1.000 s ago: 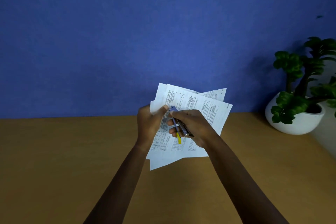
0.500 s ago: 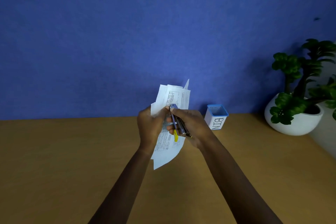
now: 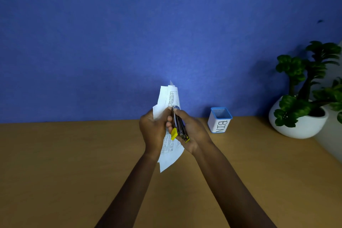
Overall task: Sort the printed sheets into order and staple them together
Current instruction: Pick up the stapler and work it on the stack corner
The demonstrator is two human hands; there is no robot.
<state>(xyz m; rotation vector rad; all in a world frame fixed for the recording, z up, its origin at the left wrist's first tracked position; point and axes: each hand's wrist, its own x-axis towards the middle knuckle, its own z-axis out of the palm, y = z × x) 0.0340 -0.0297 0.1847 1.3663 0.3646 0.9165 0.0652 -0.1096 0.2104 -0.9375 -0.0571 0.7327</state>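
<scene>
The sheaf of white printed paper sheets is held up in the air above the brown wooden worktop, turned almost edge-on to the camera, so its order cannot be read. The left hand is closed on the sheaf's near-left edge, thumb on the printed face and fingers behind. The right hand is wrapped around a small grey metal stapler with yellow plastic ends, whose nose meets the paper's upper part right beside the left thumb. Judging from this, gathering the pages looks finished or nearly so, though the corners fan unevenly at the top and bottom, and the stapling step is in hand; whether a staple is already driven cannot be told. What seems left is squeezing the stapler shut, checking the bind and setting the set down. To the right, well apart, stand a white cup with a blue rim marked BIN and a green plant in a white pot.
</scene>
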